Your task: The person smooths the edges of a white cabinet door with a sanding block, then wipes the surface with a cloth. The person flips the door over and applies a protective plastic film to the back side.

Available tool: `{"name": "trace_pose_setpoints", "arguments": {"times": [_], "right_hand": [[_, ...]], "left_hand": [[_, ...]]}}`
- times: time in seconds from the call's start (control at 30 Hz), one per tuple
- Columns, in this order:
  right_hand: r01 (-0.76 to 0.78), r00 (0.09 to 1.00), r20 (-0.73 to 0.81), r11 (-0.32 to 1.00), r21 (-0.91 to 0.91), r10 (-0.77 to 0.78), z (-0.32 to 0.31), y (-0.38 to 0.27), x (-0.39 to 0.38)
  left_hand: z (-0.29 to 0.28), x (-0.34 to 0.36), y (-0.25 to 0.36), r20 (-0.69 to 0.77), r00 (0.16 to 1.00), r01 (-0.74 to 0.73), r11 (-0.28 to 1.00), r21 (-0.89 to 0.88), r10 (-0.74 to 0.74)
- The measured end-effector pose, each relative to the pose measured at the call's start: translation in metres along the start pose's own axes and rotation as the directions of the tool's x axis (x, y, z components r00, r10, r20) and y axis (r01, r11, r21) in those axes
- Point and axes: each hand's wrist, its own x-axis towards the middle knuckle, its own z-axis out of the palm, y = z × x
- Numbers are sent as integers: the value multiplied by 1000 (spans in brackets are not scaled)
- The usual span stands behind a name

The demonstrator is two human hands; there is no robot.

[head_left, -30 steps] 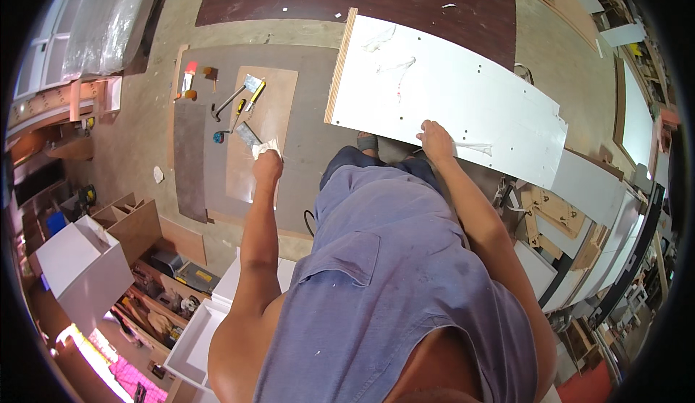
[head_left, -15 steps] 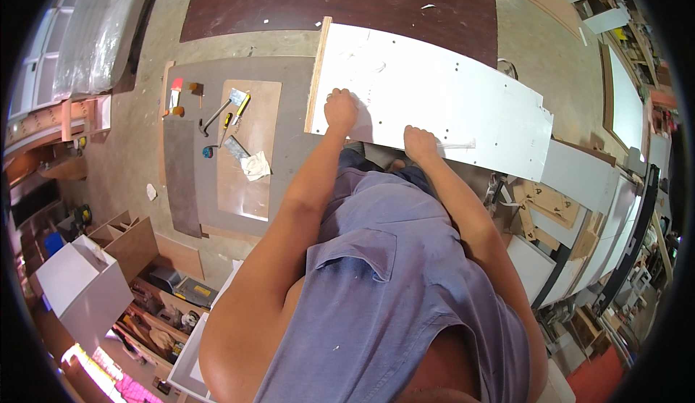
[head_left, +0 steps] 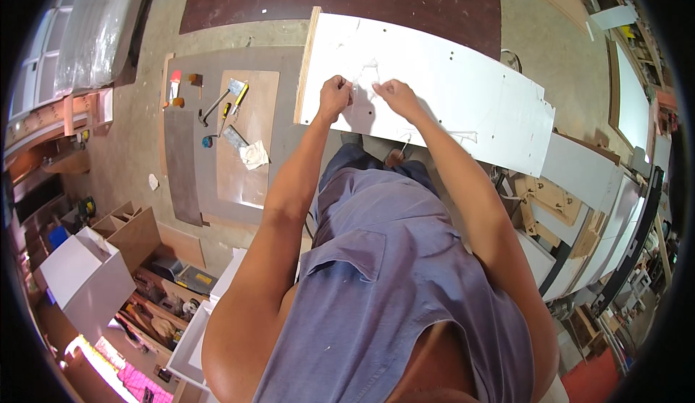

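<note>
A long white panel (head_left: 427,84) with several small dark holes lies in front of me, its left end edged in bare wood. Over its left part my left hand (head_left: 336,99) is closed, fingertips pinched together. To its right, my right hand (head_left: 398,100) is also closed in a pinch, thumb and forefinger pointing at the left hand. What either pinch holds is too small to make out. Thin, crumpled whitish film (head_left: 370,71) shows on the panel just beyond the right fingertips. A loose white strip (head_left: 463,136) lies by the panel's near edge, under my right forearm.
Left of the panel, a grey board (head_left: 282,77) bears a brown sheet (head_left: 253,186), a hammer (head_left: 211,107), yellow-handled tools (head_left: 241,97), a blue tape measure (head_left: 208,142) and a white cloth (head_left: 254,155). White drawer boxes (head_left: 87,280) stand at lower left. Stacked panels (head_left: 583,175) crowd the right.
My left hand has risen off the panel face into a pinch. My right hand has left the near edge and moved up and left, close to the left hand. The view has shifted slightly.
</note>
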Motion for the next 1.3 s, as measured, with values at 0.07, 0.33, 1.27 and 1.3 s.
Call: {"name": "trace_pose_setpoints", "arguments": {"times": [0.07,0.33,1.27,1.3], "right_hand": [[-162,986,21,947,277,163,5,-35,14],[-73,986,109,919,-387,125,-12,-47,62],[-137,960,-172,907,398,220,-34,29,-26],[-146,955,-178,901,409,236,-35,31,-24]], "left_hand": [[8,-2,4,-20,1000,-10,998,-65,9],[64,-41,21,30,967,-246,902,355,252],[62,52,59,-62,811,-395,624,674,582],[68,44,60,-65,814,-402,640,655,577]]}}
